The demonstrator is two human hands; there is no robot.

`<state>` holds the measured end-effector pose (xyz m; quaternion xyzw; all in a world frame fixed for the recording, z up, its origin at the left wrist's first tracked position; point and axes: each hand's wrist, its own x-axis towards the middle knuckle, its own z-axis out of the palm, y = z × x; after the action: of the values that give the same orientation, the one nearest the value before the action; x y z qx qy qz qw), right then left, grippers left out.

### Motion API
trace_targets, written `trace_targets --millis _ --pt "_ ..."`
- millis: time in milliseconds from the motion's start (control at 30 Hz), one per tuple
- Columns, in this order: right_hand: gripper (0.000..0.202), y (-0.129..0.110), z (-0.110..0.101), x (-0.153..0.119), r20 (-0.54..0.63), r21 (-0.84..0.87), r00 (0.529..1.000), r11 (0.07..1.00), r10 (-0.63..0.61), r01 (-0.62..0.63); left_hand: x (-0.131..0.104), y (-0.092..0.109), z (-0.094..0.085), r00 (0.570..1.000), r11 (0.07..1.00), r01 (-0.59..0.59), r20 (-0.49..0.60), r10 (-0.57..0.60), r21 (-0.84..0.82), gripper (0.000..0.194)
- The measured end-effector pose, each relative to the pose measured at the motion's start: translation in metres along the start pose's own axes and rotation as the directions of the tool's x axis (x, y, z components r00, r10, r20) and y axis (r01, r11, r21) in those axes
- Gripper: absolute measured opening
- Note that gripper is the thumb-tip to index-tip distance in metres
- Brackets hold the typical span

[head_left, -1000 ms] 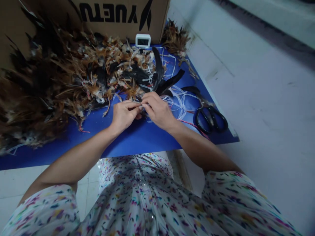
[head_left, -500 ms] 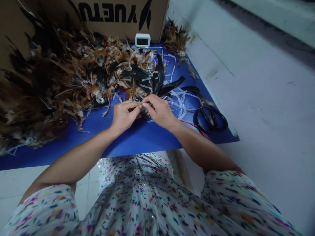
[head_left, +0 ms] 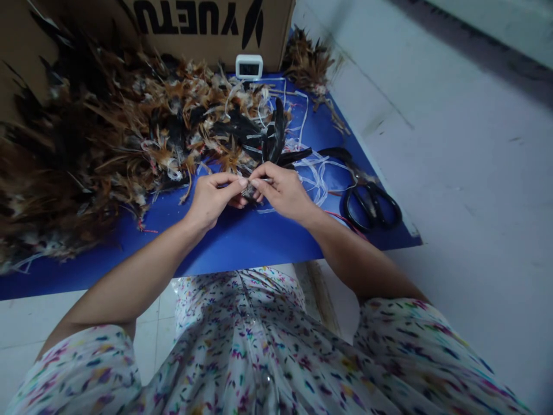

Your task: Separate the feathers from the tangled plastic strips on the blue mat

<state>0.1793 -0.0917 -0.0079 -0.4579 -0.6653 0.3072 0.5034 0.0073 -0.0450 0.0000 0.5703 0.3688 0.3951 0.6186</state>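
Note:
My left hand point(head_left: 211, 199) and my right hand point(head_left: 280, 190) meet over the near part of the blue table top. Both have thumb and fingers pinched on the feather bundle point(head_left: 248, 191), whose greyish-brown base shows between the fingertips. Long black feathers point(head_left: 273, 135) fan out beyond my right hand and appear to belong to that bundle. The fingers hide how they join, and any thread in the pinch is too fine to make out. White plastic strips point(head_left: 317, 178) lie tangled just right of my right hand.
A large heap of brown and black feathers point(head_left: 129, 132) covers the left and back. Black-handled scissors point(head_left: 372, 206) and red string point(head_left: 341, 217) lie at right. Behind stand a small white digital display point(head_left: 249, 67), a cardboard box point(head_left: 194, 43) and another feather bunch point(head_left: 309, 60). A wall point(head_left: 466, 190) borders the right.
My hands have drawn slightly apart at the fingertips, showing more of the bundle's base. The black feathers have swung a little to the left. The view has shifted slightly.

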Motion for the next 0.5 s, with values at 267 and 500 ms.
trace_targets --millis 267,500 --pt "0.034 -0.003 -0.002 0.001 0.063 0.185 0.995 0.979 0.074 -0.084 0.003 -0.007 0.001 0.977 0.973 -0.210 0.026 0.214 -0.095 0.035" --pt "0.039 -0.006 -0.002 0.002 0.108 0.289 0.988 0.948 0.106 -0.133 0.006 -0.013 0.001 0.932 0.922 -0.355 0.022 0.363 -0.155 0.024"
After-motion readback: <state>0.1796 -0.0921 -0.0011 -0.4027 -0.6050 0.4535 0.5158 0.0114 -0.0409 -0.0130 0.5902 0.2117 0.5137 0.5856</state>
